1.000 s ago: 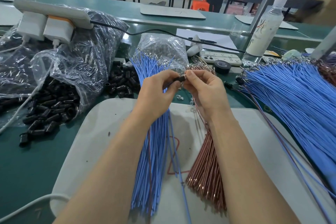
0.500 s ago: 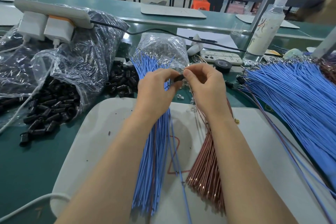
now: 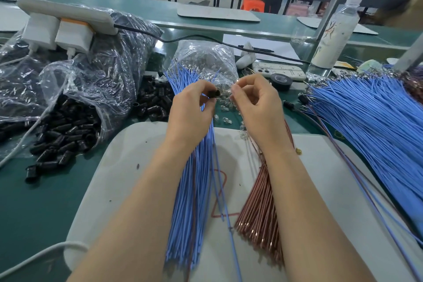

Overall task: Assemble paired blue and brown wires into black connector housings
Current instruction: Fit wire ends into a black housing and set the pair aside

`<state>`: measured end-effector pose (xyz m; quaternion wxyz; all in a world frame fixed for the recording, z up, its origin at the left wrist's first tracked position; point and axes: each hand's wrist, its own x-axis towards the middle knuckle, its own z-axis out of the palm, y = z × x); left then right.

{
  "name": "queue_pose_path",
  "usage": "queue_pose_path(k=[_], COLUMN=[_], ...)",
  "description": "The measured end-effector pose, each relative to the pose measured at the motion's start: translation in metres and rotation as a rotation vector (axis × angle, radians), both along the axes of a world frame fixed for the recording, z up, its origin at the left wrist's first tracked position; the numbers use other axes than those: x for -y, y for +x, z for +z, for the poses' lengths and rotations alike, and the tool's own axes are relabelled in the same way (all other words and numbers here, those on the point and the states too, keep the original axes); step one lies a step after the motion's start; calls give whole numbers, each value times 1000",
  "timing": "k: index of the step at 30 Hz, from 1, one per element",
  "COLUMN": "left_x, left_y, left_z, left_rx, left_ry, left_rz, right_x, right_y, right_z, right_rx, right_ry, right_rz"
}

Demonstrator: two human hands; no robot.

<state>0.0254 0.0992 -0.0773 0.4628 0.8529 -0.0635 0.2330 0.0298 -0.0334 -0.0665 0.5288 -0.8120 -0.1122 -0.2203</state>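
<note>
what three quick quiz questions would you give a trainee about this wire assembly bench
1. True or false: the left hand pinches a black connector housing.
2. Where does the brown wire bundle lie? a) on the white mat, right of the blue wire bundle; b) inside a plastic bag; c) on the power strip.
3. Fill in: the loose black housings at far left spill from a clear plastic ___.
Key: 1 true; 2 a; 3 bag.
</note>
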Motion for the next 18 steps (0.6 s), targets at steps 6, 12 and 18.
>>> queue_pose_path(k=[6,12,18], left_x=[-1,0,1], left_y=[-1,-1,-3], left_z=[1,2,4], left_rx=[-2,-35,-45], left_ry=[-140,-171,-126], left_rz=[-108,-158,-158], right_x=[-3,-4,-3], right_y=[-3,-5,-7], right_z=[4,7,10], right_rx=[21,85,114], right_ry=[3,-32,-80], right_rz=[89,55,19])
